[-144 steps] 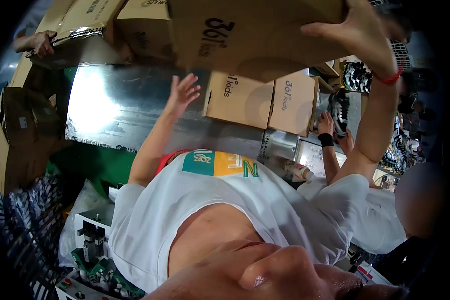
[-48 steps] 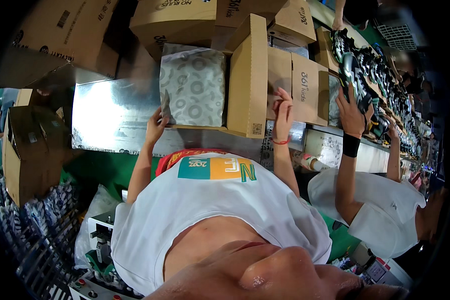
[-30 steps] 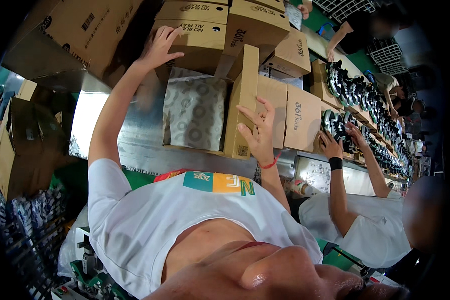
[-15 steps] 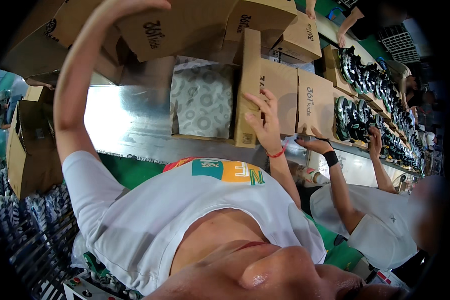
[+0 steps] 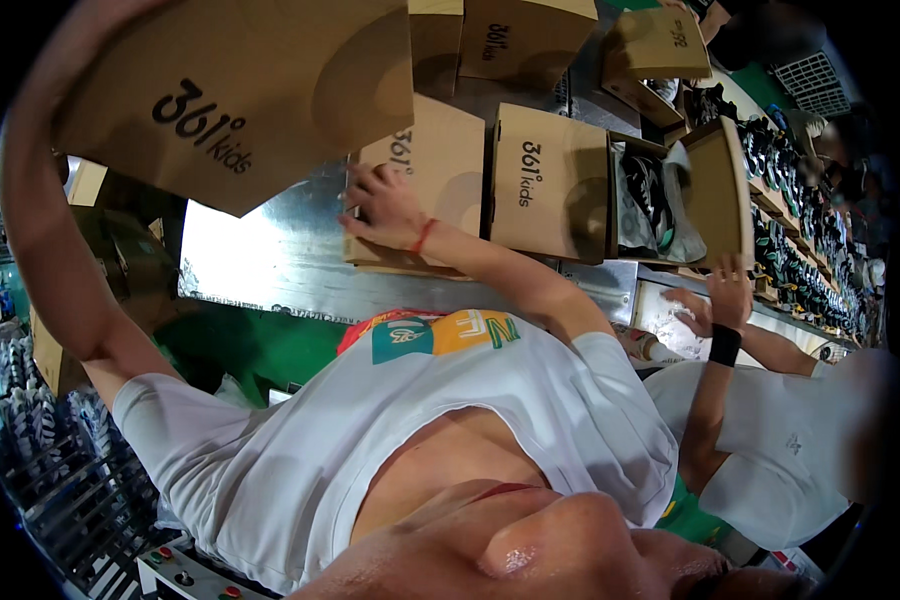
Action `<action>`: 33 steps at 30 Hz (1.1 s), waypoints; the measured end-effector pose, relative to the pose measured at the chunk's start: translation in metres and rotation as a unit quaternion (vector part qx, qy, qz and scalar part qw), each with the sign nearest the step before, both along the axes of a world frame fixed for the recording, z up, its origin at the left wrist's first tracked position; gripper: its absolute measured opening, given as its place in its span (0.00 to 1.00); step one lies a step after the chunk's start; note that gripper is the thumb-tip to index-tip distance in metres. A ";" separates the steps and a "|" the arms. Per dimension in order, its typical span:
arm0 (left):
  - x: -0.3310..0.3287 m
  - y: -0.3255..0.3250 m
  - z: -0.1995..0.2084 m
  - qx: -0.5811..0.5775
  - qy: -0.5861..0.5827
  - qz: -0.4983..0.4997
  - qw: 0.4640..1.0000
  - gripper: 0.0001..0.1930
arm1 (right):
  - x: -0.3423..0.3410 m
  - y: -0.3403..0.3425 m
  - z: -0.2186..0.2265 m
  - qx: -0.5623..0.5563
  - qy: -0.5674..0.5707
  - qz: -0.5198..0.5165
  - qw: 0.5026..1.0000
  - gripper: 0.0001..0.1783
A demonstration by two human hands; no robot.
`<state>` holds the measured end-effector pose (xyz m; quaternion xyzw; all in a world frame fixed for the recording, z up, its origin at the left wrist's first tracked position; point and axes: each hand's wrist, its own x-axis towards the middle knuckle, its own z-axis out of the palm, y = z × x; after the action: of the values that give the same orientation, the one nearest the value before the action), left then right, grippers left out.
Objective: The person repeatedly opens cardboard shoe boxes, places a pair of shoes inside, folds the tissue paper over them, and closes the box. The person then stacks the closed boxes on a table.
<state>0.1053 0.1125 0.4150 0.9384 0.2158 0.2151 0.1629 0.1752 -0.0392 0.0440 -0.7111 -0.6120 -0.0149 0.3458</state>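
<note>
A large brown cardboard shoe box (image 5: 260,90) is raised and tilted at the upper left. My left hand (image 5: 120,12) is at its upper left edge; the fingers are mostly hidden at the picture's rim. My right hand (image 5: 385,207), with a red string at the wrist, has its bent fingers over the left edge of a closed shoe box (image 5: 445,165) on the metal table (image 5: 260,255). Another closed shoe box (image 5: 550,180) stands just right of that one.
A co-worker's hand (image 5: 730,292) is at an open shoe box (image 5: 725,200) holding dark shoes in paper. More boxes (image 5: 525,45) stand at the far side. Rows of dark shoes (image 5: 820,245) run along the right. A rack of shoes (image 5: 45,440) is at the lower left.
The lid that stood upright beside my right hand is down over the patterned paper. My right hand has moved left. The upper box has come left and nearer with my left arm.
</note>
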 end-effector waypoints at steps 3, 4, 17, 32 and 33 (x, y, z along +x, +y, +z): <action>-0.015 0.019 -0.011 0.050 0.063 0.060 0.995 0.34 | -0.020 0.030 -0.045 -0.100 -0.057 0.032 0.993 0.23; -0.018 0.014 -0.010 0.057 0.074 0.057 0.994 0.33 | -0.024 0.029 -0.063 -0.115 -0.068 0.032 0.991 0.24; -0.021 0.015 -0.093 -0.084 0.241 -0.094 0.962 0.22 | 0.060 0.003 -0.093 -0.063 -0.005 -0.055 0.996 0.25; -0.180 0.093 -0.435 -0.103 0.192 0.235 0.947 0.38 | 0.049 -0.101 -0.055 -0.010 0.151 -0.127 0.980 0.11; -0.191 0.092 -0.440 -0.267 0.206 0.243 0.910 0.36 | 0.046 -0.103 -0.054 -0.026 0.175 -0.137 0.975 0.12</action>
<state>-0.0856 0.2048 -0.0249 0.8019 0.5152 -0.0152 0.3020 0.2208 -0.1422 -0.0102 -0.7883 -0.4392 0.0787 0.4237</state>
